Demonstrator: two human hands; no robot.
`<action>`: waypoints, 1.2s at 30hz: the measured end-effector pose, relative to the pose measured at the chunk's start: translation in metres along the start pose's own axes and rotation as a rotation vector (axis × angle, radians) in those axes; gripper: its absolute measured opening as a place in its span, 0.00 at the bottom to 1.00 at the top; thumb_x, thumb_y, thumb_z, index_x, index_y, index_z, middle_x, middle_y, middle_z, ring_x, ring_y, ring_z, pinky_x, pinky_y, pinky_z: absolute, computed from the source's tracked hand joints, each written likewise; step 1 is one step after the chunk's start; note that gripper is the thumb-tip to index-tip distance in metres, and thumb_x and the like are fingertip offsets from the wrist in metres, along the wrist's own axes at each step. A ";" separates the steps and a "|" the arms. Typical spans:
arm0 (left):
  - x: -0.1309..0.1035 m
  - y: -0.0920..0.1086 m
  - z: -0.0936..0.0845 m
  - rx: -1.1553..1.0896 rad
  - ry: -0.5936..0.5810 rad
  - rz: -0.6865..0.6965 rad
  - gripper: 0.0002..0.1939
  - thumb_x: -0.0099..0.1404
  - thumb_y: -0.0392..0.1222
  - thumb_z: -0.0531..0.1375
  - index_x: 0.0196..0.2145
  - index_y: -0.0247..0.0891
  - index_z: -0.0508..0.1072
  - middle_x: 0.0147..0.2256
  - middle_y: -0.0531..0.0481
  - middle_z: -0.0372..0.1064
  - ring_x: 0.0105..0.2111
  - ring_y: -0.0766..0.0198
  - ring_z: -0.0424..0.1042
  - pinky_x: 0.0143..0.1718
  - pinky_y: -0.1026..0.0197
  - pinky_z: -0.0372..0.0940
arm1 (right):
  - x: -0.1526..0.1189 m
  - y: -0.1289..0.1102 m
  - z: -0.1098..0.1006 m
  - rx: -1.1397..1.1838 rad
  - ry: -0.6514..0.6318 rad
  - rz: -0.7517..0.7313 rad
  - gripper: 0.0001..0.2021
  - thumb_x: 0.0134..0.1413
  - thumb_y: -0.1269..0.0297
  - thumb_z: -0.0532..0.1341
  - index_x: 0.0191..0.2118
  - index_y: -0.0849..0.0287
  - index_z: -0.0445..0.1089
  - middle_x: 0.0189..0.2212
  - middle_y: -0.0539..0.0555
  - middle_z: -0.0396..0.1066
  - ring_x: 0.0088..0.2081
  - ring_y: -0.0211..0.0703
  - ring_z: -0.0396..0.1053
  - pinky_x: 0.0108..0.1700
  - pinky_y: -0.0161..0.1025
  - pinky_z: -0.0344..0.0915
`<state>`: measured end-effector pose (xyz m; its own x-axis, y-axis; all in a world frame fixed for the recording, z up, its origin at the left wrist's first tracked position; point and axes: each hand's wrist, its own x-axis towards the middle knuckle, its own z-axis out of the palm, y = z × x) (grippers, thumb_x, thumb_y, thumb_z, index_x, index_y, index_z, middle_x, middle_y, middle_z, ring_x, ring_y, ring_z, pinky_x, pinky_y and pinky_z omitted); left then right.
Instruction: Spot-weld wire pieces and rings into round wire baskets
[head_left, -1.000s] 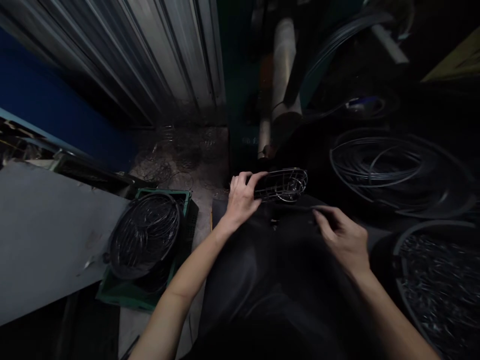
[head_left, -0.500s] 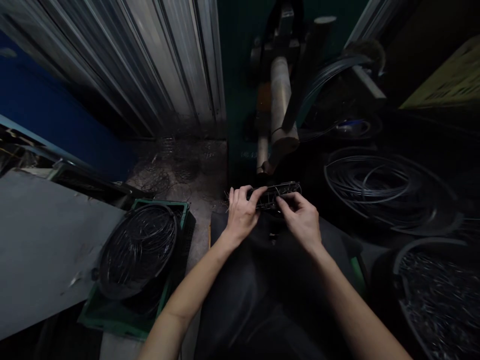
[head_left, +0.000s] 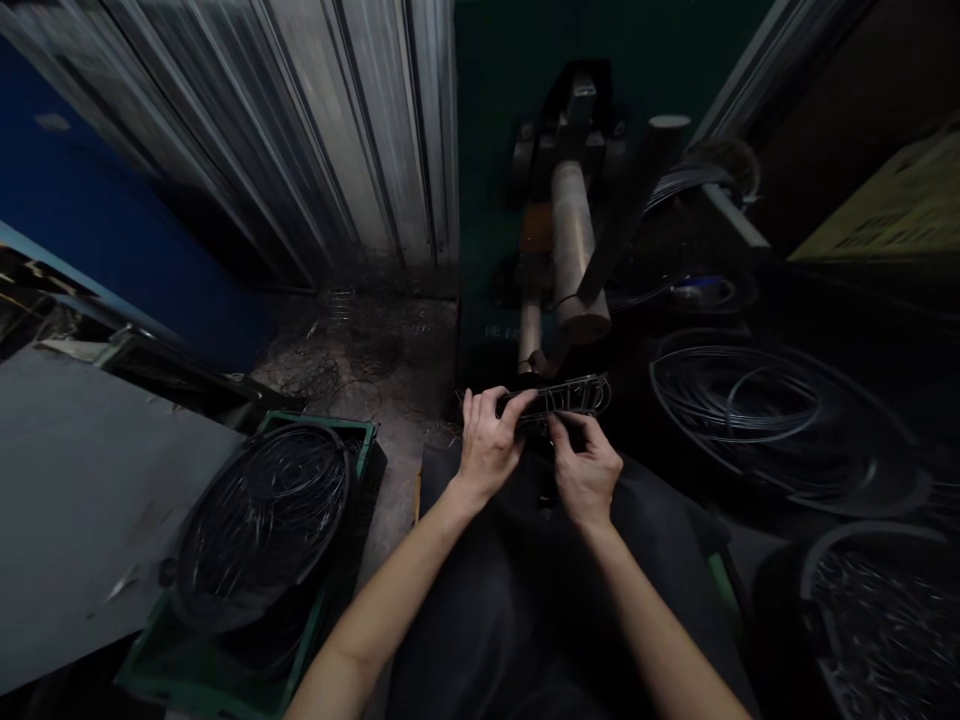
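A small wire frame (head_left: 581,396), built of thin bent metal wires, is held in front of the machine's lower rod (head_left: 531,335). My left hand (head_left: 491,440) is closed around its left end, thumb along the top. With thumb and fingers pinched, my right hand (head_left: 589,465) touches the frame's lower edge near the middle; whether a separate small piece is between those fingertips is too dark to tell. The frame's right end, a rounded wire loop, sticks out past my right fingers. A dark apron (head_left: 510,600) covers my lap below both hands.
A thick metal cylinder (head_left: 574,240) and a slanted bar (head_left: 634,205) jut from the green machine (head_left: 487,120). At right stand a tub of coiled wire (head_left: 739,395) and a bucket of small metal pieces (head_left: 885,610). Left, a basin of wire rings (head_left: 262,520) rests on a green crate (head_left: 187,675).
The camera view has tilted, so the surroundings sit lower. My right hand has shifted left and down along the wire frame, baring more of its right end. My left hand keeps its hold.
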<state>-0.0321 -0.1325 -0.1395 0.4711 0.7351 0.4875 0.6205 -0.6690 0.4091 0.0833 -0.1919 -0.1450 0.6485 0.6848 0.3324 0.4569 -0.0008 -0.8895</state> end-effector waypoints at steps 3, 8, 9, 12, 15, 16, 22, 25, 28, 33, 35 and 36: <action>0.002 -0.002 0.004 0.006 0.035 0.017 0.30 0.58 0.30 0.58 0.57 0.47 0.59 0.48 0.46 0.58 0.50 0.58 0.62 0.61 0.39 0.50 | 0.002 0.000 0.004 -0.004 0.019 -0.031 0.15 0.55 0.51 0.58 0.35 0.59 0.72 0.32 0.54 0.73 0.34 0.41 0.70 0.40 0.38 0.65; 0.004 -0.007 0.009 0.006 0.054 0.028 0.30 0.57 0.30 0.58 0.56 0.47 0.59 0.47 0.46 0.57 0.51 0.58 0.61 0.61 0.39 0.50 | 0.006 0.004 0.007 0.001 0.026 -0.069 0.14 0.56 0.53 0.58 0.35 0.59 0.72 0.32 0.54 0.73 0.34 0.41 0.70 0.41 0.39 0.66; 0.004 -0.007 0.010 0.002 0.056 0.032 0.30 0.57 0.30 0.58 0.56 0.47 0.60 0.47 0.46 0.57 0.50 0.58 0.61 0.61 0.39 0.50 | 0.006 0.005 0.007 0.007 0.024 -0.071 0.14 0.56 0.53 0.58 0.35 0.59 0.72 0.32 0.54 0.73 0.34 0.41 0.70 0.42 0.39 0.66; 0.004 -0.009 0.012 -0.007 0.058 0.035 0.30 0.58 0.30 0.58 0.56 0.47 0.60 0.48 0.46 0.57 0.51 0.58 0.61 0.61 0.39 0.50 | 0.007 0.010 0.009 0.026 0.022 -0.083 0.12 0.56 0.55 0.59 0.36 0.59 0.72 0.33 0.53 0.72 0.35 0.40 0.69 0.42 0.38 0.66; 0.006 -0.011 0.014 -0.005 0.042 0.026 0.31 0.57 0.30 0.58 0.57 0.48 0.59 0.48 0.46 0.57 0.52 0.58 0.61 0.61 0.39 0.49 | 0.009 0.012 0.011 0.022 0.034 -0.083 0.12 0.56 0.55 0.59 0.36 0.60 0.72 0.33 0.53 0.72 0.34 0.40 0.69 0.41 0.38 0.66; 0.007 -0.011 0.014 -0.004 0.036 0.024 0.31 0.57 0.30 0.58 0.57 0.48 0.59 0.48 0.46 0.57 0.52 0.58 0.61 0.61 0.39 0.49 | 0.009 0.013 0.011 0.018 0.036 -0.080 0.13 0.56 0.55 0.59 0.36 0.59 0.72 0.32 0.53 0.72 0.34 0.40 0.69 0.41 0.38 0.66; 0.011 -0.013 0.016 -0.015 0.036 0.017 0.28 0.60 0.35 0.59 0.57 0.48 0.60 0.48 0.46 0.57 0.51 0.58 0.62 0.61 0.40 0.50 | 0.013 0.017 0.015 -0.013 0.033 -0.070 0.14 0.56 0.53 0.58 0.36 0.59 0.71 0.33 0.54 0.72 0.35 0.41 0.70 0.42 0.40 0.66; 0.013 -0.014 0.017 -0.007 0.046 0.024 0.27 0.60 0.35 0.59 0.57 0.48 0.61 0.48 0.46 0.57 0.50 0.58 0.62 0.61 0.41 0.49 | 0.014 0.018 0.015 -0.023 0.031 -0.084 0.14 0.57 0.53 0.58 0.36 0.59 0.71 0.33 0.54 0.72 0.35 0.41 0.70 0.42 0.39 0.66; 0.013 -0.015 0.017 0.011 0.054 0.032 0.26 0.61 0.35 0.59 0.56 0.47 0.62 0.48 0.46 0.57 0.50 0.58 0.62 0.61 0.41 0.49 | 0.014 0.017 0.015 -0.009 0.028 -0.120 0.13 0.57 0.55 0.57 0.37 0.59 0.71 0.33 0.54 0.72 0.35 0.41 0.70 0.42 0.38 0.66; 0.014 -0.015 0.014 0.039 0.061 0.049 0.27 0.60 0.34 0.59 0.56 0.48 0.62 0.48 0.46 0.57 0.49 0.58 0.61 0.61 0.40 0.48 | 0.014 0.017 0.015 -0.045 0.027 -0.148 0.13 0.58 0.54 0.56 0.38 0.59 0.71 0.34 0.54 0.72 0.36 0.41 0.70 0.41 0.38 0.66; 0.015 -0.014 0.013 0.040 0.052 0.048 0.27 0.60 0.33 0.59 0.56 0.48 0.62 0.48 0.47 0.57 0.49 0.58 0.61 0.61 0.40 0.49 | 0.015 0.019 0.015 -0.072 0.020 -0.165 0.13 0.59 0.54 0.55 0.38 0.59 0.71 0.34 0.54 0.73 0.36 0.41 0.70 0.41 0.38 0.66; 0.015 -0.014 0.013 0.038 0.050 0.048 0.27 0.60 0.33 0.59 0.56 0.48 0.62 0.48 0.47 0.57 0.48 0.58 0.61 0.60 0.40 0.49 | 0.016 0.020 0.014 -0.084 0.017 -0.181 0.13 0.59 0.55 0.55 0.37 0.59 0.71 0.34 0.54 0.73 0.35 0.41 0.70 0.41 0.38 0.66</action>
<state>-0.0257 -0.1101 -0.1477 0.4696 0.6951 0.5443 0.6217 -0.6981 0.3552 0.0938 -0.1705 -0.1618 0.5613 0.6667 0.4904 0.6158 0.0595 -0.7857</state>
